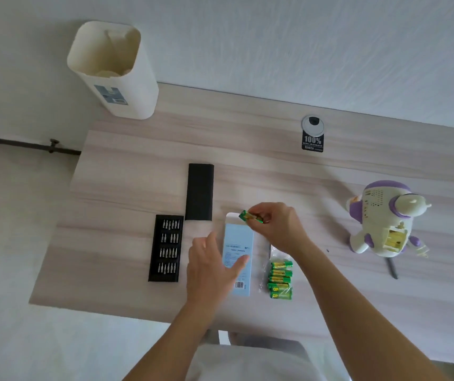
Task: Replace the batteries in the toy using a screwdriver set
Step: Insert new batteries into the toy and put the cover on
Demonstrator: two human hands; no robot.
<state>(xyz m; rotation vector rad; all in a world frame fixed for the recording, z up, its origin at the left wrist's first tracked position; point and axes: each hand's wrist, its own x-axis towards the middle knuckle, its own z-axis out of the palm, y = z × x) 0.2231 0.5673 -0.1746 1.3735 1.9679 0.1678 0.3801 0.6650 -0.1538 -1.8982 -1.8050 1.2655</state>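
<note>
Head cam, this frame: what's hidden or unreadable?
All head view.
Count of batteries in right hand: fingers cover them.
Print on blue box: too small, and left hand overlaps it.
Tip types in bit tray: too small.
Contents of battery compartment on toy: blurred.

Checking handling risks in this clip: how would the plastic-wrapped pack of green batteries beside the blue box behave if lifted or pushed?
The battery pack is probably heavy for its size: several cells lie side by side. Slack clear wrap shows at its far end, so lifted there, cells might slip out and roll. Pushed, it would likely slide as one block.
</note>
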